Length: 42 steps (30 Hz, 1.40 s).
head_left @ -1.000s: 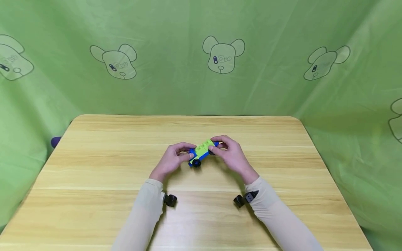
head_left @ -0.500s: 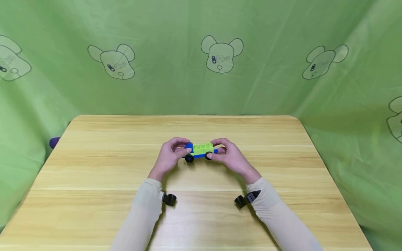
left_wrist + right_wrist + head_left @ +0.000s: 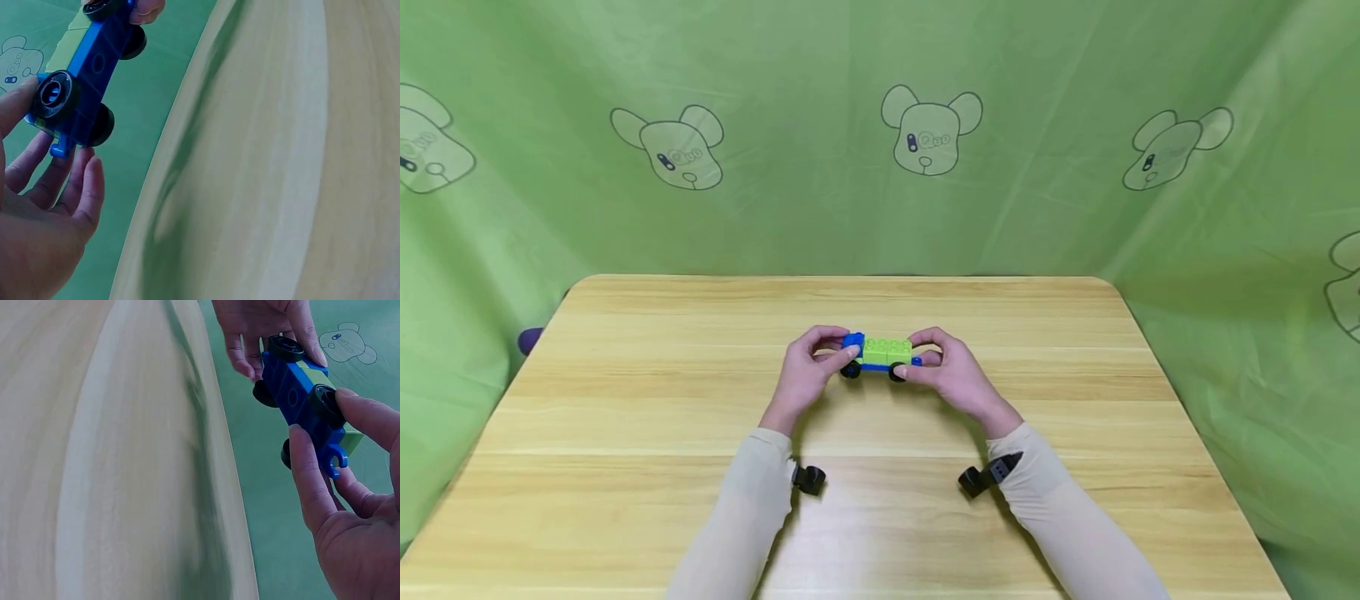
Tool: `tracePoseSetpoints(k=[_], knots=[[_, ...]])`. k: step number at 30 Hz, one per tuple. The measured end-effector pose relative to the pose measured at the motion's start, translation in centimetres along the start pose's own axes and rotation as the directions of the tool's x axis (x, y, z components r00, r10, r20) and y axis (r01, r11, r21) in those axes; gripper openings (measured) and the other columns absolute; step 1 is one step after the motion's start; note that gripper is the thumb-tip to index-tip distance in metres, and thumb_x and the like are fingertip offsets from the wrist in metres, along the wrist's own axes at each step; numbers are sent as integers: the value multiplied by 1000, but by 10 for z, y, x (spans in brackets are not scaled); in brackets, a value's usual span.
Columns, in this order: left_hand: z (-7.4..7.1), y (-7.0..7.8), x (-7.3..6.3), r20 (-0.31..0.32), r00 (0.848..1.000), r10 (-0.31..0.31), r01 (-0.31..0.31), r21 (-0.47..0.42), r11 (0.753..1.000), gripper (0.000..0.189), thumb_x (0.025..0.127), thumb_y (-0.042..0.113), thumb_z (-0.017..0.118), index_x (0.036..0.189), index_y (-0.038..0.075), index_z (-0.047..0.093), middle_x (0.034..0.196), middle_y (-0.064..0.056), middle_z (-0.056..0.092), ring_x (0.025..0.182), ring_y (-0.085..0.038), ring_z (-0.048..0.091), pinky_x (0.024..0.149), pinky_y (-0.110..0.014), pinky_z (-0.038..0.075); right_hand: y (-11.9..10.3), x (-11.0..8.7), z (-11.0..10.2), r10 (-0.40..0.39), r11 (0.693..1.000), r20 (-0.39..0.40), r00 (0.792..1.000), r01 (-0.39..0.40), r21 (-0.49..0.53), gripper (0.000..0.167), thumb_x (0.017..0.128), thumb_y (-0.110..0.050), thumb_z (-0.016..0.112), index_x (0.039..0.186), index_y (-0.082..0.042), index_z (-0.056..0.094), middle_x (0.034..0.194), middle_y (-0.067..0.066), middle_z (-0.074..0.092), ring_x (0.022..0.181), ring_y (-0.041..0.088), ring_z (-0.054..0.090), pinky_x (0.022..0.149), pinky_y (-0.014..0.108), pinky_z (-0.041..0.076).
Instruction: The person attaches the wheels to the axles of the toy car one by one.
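Note:
Both hands hold a toy truck [image 3: 887, 354] built of bricks, with lime-green bricks on a blue base and black wheels. My left hand [image 3: 801, 375] grips its blue cab end, thumb on the near side. At the other end my right hand [image 3: 958, 379] pinches it, the thumb by a wheel [image 3: 327, 405]. A blue hook [image 3: 334, 459] sticks out at that end. The wrist views show the truck's blue underside [image 3: 87, 81] raised above the table. In the head view it lies crosswise with its studs up.
Beneath the hands spreads a wood-grain table [image 3: 880, 517] with rounded far corners. A green curtain [image 3: 820, 208] printed with bear heads surrounds it. A purple object [image 3: 530, 340] shows beyond the left edge. Small black cameras [image 3: 810, 479] sit on both wrists.
The truck has turned from a slant to lying crosswise, its cab end swinging away from me. Both hands keep hold of its ends and moved only slightly.

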<state>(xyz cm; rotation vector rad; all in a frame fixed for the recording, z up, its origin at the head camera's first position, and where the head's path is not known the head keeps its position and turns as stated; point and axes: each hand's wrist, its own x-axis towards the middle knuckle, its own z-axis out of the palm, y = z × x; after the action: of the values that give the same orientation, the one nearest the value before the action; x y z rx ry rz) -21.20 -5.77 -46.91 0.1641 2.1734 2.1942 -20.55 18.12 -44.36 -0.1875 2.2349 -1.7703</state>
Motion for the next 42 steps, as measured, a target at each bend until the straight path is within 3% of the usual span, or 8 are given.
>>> tracePoseSetpoints(k=[3,8,11,19,26,34,42], knots=[[-1,-1,-1,16,1000,8,-8,4,1000,37,87,10,75,120,1,63,113,-15,63,105,-27,60,90,-32,53,0,1,0,-9,1000,-4,1000,9,2,56,81,-14,82,124,1,50,93,16,69,83,22,66,72,37,53],[-3,-1,-3,93,996,14,-7,-78,997,47,85,0,74,129,0,56,124,-18,59,114,-30,59,94,-33,51,2,5,-2,-17,999,-6,1000,18,46,54,83,-9,80,126,3,48,101,18,68,88,21,67,79,37,55],[-5,-1,-3,107,994,25,-14,-96,995,51,83,-5,74,131,-1,54,125,-19,58,116,-29,57,95,-31,50,2,7,-3,-16,998,-2,1000,16,61,54,84,-8,78,128,3,48,106,20,67,93,21,67,82,37,55],[-8,-1,1,68,998,-18,21,-45,999,53,83,0,76,131,-1,56,127,-17,57,118,-32,56,94,-27,50,1,15,-2,-73,995,-56,996,69,-74,54,85,-11,78,132,0,54,119,15,59,104,28,60,84,33,53],[-10,1,8,31,997,-71,71,8,997,50,87,6,74,133,2,55,132,-12,54,121,-24,54,94,-28,50,-5,25,3,-116,983,-101,988,99,-157,54,83,-7,77,132,1,56,121,11,54,109,29,58,91,36,52],[-7,4,31,-20,994,-108,109,41,993,45,88,6,74,130,0,59,129,-15,57,118,-26,58,92,-28,52,-3,41,1,-97,979,-118,988,73,-190,43,90,-8,71,130,2,57,119,14,59,100,26,62,86,35,53],[-4,3,48,-57,995,-86,95,172,981,45,87,8,75,130,2,61,119,-13,51,114,-27,56,90,-30,52,2,59,-4,-92,977,-132,987,63,-204,40,90,-3,69,128,3,58,116,16,61,97,28,63,85,37,54]])
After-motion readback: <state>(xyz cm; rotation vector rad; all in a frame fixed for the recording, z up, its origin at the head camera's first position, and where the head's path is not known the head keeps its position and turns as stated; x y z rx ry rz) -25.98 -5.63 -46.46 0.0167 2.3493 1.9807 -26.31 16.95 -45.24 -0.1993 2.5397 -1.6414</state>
